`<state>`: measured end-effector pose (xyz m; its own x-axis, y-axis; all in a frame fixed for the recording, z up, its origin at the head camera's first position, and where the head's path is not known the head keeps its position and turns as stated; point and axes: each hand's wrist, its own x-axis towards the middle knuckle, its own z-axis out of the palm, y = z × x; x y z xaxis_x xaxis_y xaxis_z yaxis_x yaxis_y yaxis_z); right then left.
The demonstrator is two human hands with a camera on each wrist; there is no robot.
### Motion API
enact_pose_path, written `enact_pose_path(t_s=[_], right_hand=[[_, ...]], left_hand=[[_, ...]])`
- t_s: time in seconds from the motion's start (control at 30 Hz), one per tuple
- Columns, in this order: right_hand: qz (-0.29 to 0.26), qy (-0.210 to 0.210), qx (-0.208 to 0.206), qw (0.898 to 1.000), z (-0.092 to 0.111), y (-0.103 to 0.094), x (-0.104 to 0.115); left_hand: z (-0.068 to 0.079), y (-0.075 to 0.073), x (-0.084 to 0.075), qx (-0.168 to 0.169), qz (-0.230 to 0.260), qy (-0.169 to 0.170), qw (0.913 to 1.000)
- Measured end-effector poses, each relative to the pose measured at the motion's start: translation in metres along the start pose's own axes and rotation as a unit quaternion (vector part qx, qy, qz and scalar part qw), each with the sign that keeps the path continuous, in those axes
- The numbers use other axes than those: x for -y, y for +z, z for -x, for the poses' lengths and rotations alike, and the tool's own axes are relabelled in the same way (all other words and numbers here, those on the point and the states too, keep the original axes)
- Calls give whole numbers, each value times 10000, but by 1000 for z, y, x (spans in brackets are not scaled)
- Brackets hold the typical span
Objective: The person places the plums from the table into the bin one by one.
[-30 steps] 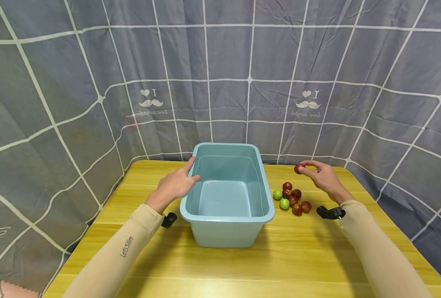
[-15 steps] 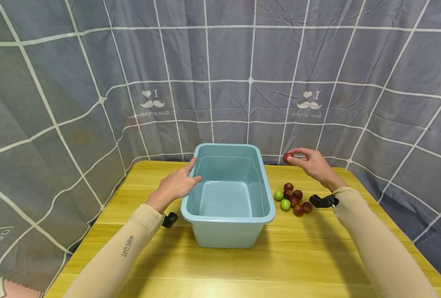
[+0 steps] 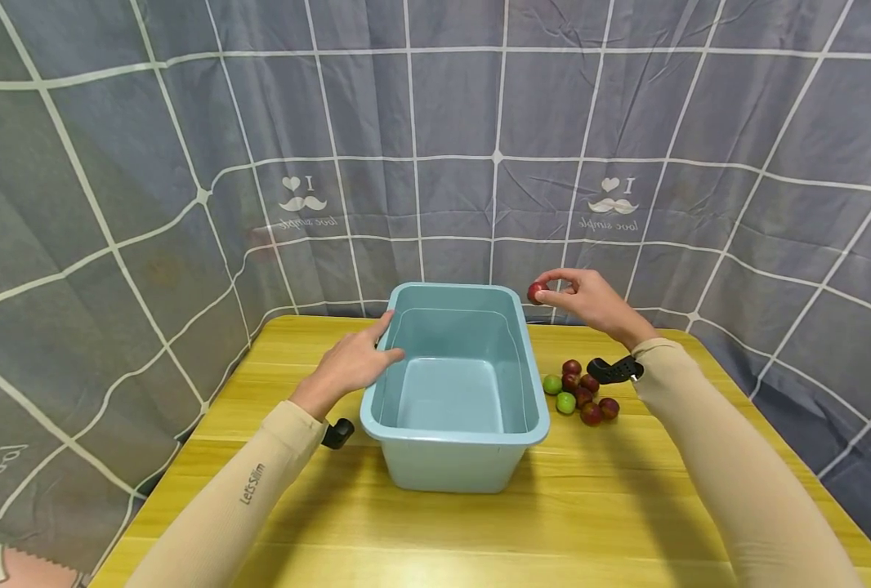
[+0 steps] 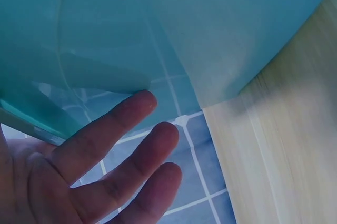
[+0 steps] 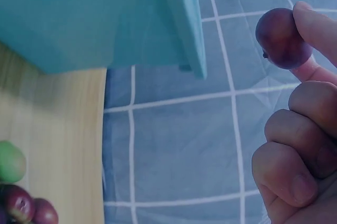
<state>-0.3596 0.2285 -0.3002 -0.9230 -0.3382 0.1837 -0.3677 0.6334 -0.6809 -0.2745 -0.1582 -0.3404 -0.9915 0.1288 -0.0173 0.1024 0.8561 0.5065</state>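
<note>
A light blue plastic tub (image 3: 450, 462) stands mid-table in the head view. My left hand (image 3: 349, 363) grips its left rim, thumb over the inner side and the other fingers outside. In the left wrist view, three fingers (image 4: 129, 169) stretch along the outer wall. My right hand (image 3: 593, 304) pinches a dark red plum (image 3: 535, 294) between thumb and fingertips, raised close to the tub's far right corner. The right wrist view shows the plum (image 5: 281, 37) at the fingertips, with the other fingers curled below. Dark red plums (image 3: 591, 414) lie grouped right of the tub.
Two green round fruits (image 3: 565, 403) lie among the plums on the wooden table (image 3: 450, 539). A grey curtain with white grid lines (image 3: 450, 122) hangs behind and around the table. Each wrist wears a black strap (image 3: 612, 371).
My right hand has moved left and up with the plum, from over the far right table to the tub's far right corner. My left hand stays on the rim.
</note>
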Motion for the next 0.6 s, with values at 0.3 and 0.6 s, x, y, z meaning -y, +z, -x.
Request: enact_pose_path(t_s=[0.3, 0.6], right_hand=[[-26, -156, 318, 9994, -16, 6, 27], [73, -270, 693, 9972, -37, 20, 45]], left_hand=[[0, 3, -2, -42, 24, -50, 10000], [0, 3, -2, -40, 24, -71, 10000]])
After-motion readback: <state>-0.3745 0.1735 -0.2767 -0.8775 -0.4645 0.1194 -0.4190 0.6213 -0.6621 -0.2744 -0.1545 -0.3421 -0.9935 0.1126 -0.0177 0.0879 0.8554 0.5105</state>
